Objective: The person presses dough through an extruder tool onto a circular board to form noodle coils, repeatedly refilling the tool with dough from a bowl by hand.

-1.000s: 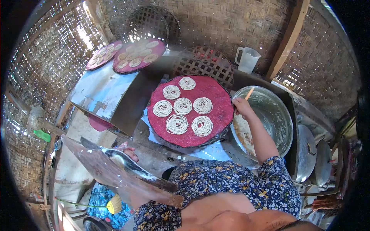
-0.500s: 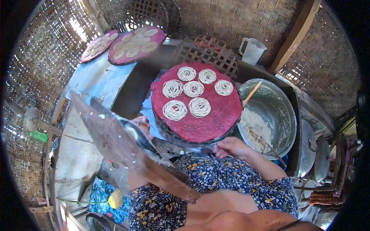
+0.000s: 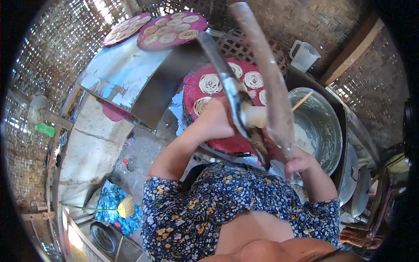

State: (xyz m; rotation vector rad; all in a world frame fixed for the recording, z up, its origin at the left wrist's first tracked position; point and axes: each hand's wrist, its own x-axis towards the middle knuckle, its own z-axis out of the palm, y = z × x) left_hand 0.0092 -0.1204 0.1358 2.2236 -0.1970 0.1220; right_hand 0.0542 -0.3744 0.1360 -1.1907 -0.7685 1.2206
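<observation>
A two-armed wooden press [image 3: 279, 109] with a metal-edged bar and a pale cylinder between its arms is held upright in front of me. My left hand [image 3: 216, 120] is closed around its middle, the fingertips hidden behind the metal-edged bar. Near the lower end of the wooden arm, my right hand [image 3: 301, 160] has its fingers curled on the press. Behind and below it lies a round red woven tray [image 3: 192, 89], carrying several white coils of thin strands such as this coil [image 3: 210, 83]. The press covers part of the tray.
On the right stands a large metal pot [image 3: 334, 131] with pale dough and a wooden stick [image 3: 302, 100]. A plastic jug [image 3: 304, 56] is behind it. More coil-laden trays [image 3: 172, 30] rest at the back left. A yellow brush [image 3: 126, 207] lies by blue bags at lower left.
The press has swung from the left to over the tray and now stands upright. My right hand has left the tray's edge and come onto the press. The view has shifted slightly.
</observation>
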